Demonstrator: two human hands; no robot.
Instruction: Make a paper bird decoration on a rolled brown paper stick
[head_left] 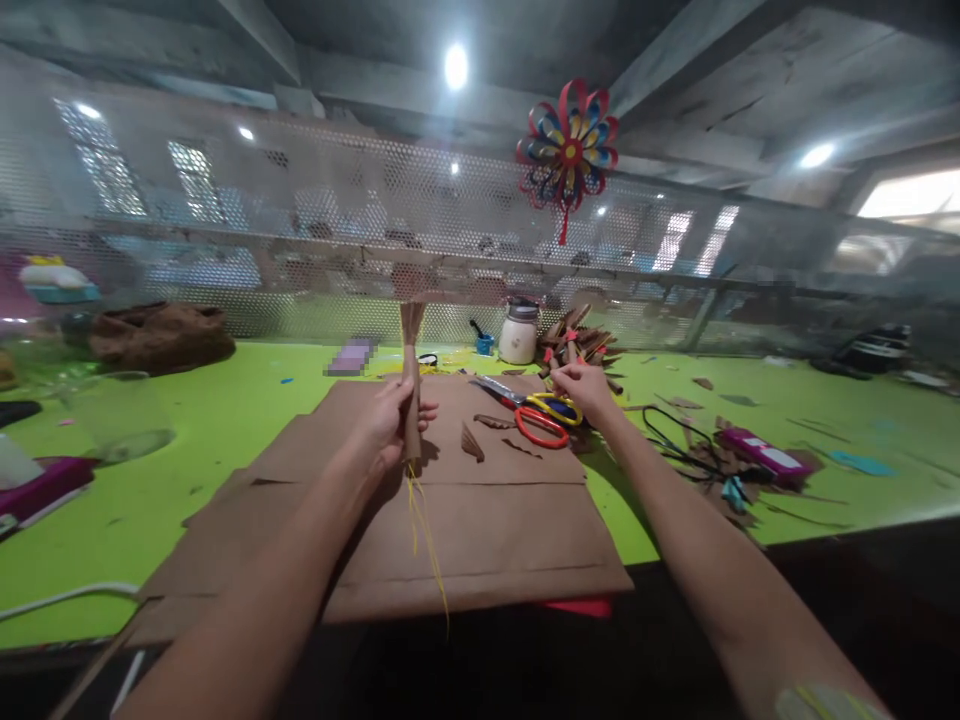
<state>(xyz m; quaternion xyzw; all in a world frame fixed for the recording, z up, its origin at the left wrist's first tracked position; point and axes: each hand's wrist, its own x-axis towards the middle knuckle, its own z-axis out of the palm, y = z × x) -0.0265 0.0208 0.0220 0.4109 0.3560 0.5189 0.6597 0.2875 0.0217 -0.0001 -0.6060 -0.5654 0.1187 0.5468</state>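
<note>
My left hand [390, 420] is wrapped round an upright brown paper roll [411, 385]. The roll spreads into a fringe at its top, and thin yellow strings [420, 510] trail from its lower end over the brown paper sheets [480, 520]. My right hand [585, 388] reaches to a pile of brown folded paper pieces with red bits [592, 340]; its fingers are pinched together at the pile's near edge, and what they grip is hard to make out. Just left of that hand lie scissors with red and yellow handles [541, 425], blades pointing away to the left.
Behind the sheets stand a white jar with a grey lid [519, 335] and a small blue pot [484, 345]. Brown paper scraps [472, 442] lie on the sheets. Black cords [690, 445] and a purple box [765, 455] are at right, a clear cup [127, 420] at left. Mesh [315, 230] rises behind.
</note>
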